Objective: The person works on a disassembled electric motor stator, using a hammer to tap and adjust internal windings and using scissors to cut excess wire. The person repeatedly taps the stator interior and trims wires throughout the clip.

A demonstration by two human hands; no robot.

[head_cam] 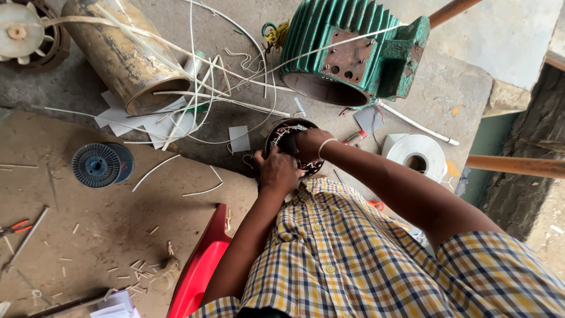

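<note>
Head view, looking straight down. I see both hands working on a small round motor stator [282, 131], dark ring with copper-coloured windings visible inside, held in front of the checked shirt [347, 247] above the concrete slab [447, 94]. Left hand [278, 171] is curled with fingers bent onto the near rim of the stator; I cannot tell how firmly it grips. Right hand [310, 143], a pale band at the wrist, is closed over the far side of the ring, fingers tucked into the bore; what they pinch is hidden. Just behind the stator lies a green finned motor housing [353, 53] on its side, open end toward me. To its left, a rusty yellowish cylinder [120, 56] with white insulation strips [194, 94] spilling across it. A roll of white tape [419, 154] sits right of the hands. Blue wire spool [99, 165] lies well left on the brown board [88, 235]; red chair edge [200, 265] beside my left forearm. Red-handled pliers [15, 227] at the far left edge.
</note>
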